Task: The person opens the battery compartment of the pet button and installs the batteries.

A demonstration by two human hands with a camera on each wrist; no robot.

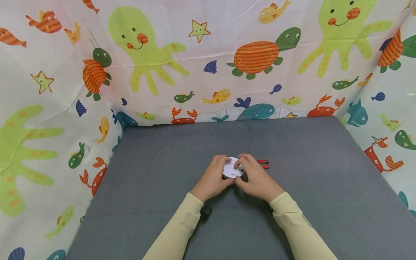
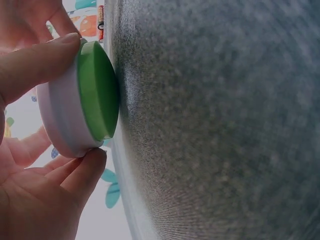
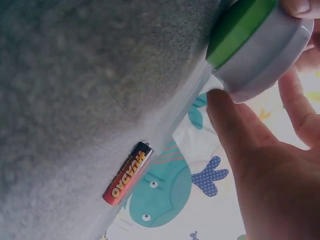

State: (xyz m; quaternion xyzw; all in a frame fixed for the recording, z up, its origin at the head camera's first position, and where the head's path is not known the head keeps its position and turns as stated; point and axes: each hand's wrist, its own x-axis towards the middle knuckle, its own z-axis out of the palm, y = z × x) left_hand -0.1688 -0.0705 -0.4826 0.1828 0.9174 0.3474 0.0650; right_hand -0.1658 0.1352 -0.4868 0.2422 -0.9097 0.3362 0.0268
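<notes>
A round white device [image 1: 230, 172] with small holes in its top is between both hands over the grey table. In the left wrist view its green base [image 2: 97, 92] faces the tabletop, and the device stands tilted. My left hand [image 1: 213, 179] grips its left side, fingers on the far rim and thumb at the near edge. My right hand [image 1: 257, 181] holds the right side, with curled fingers over the top and the thumb at the near edge. The two thumbs come close together at the front.
Just right of the device lie two red batteries, a far one [image 1: 262, 161] and a near one [image 1: 265, 167]. One battery [image 3: 128, 174] with a black end shows in the right wrist view. A small black item [image 1: 206, 211] sits by the left sleeve. A sea-animal curtain [image 1: 214, 47] borders the table.
</notes>
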